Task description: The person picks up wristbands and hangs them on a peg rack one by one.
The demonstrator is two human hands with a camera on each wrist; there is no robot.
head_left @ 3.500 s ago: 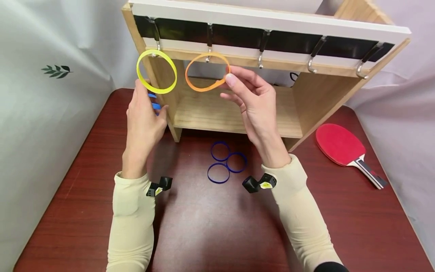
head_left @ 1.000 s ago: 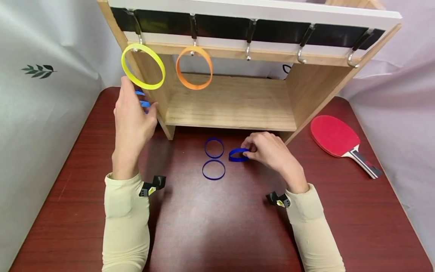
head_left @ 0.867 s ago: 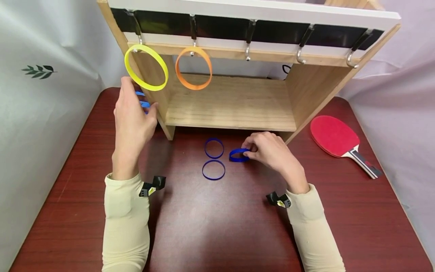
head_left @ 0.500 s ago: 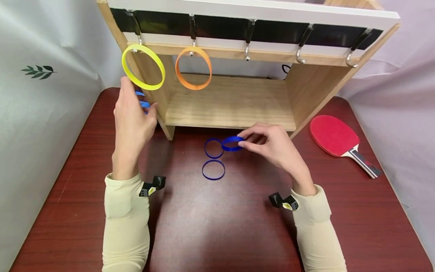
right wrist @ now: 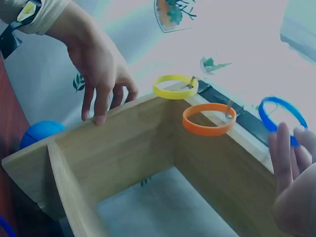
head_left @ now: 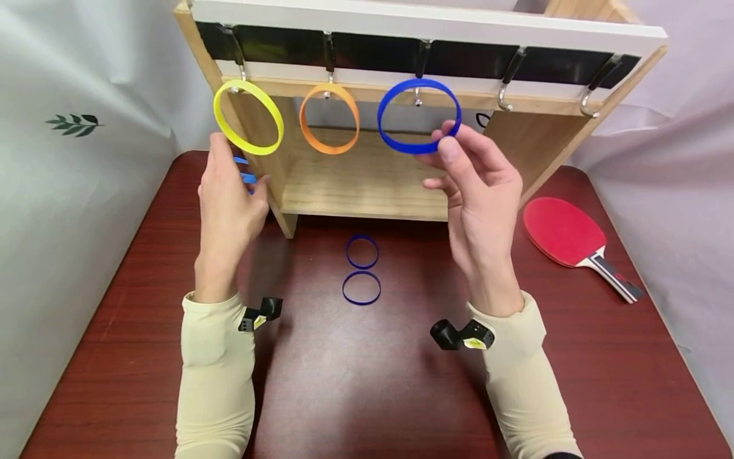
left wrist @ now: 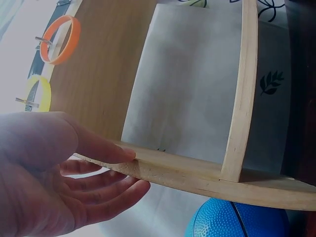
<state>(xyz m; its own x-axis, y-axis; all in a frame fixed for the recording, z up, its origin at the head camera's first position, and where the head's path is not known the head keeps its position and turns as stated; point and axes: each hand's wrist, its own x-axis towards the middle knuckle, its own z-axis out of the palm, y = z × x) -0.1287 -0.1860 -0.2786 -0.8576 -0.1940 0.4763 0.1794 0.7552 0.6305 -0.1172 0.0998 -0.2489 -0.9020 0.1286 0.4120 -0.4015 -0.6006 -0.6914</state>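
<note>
In the head view my right hand (head_left: 487, 191) pinches a blue wristband (head_left: 414, 148) between thumb and fingers. The band is raised in front of the third hook (head_left: 418, 99), and the hook's tip shows through its loop. My left hand (head_left: 226, 204) grips the left side panel of the wooden rack (head_left: 367, 191); in the left wrist view the thumb lies on one side of the panel (left wrist: 173, 170), the fingers on the other. A yellow wristband (head_left: 262, 150) hangs from the first hook and an orange wristband (head_left: 329, 150) from the second.
Two dark blue wristbands (head_left: 362, 302) lie on the table (head_left: 355, 382) before the rack. A red table tennis paddle (head_left: 564, 231) lies to its right. Beyond the left panel sits a blue ball (left wrist: 217, 219). The two right-hand hooks (head_left: 504, 102) carry nothing.
The orange wristband, earlier in my right hand, now hangs on the second hook. My right hand has lifted a blue wristband from the table to the third hook. The left hand keeps its grip.
</note>
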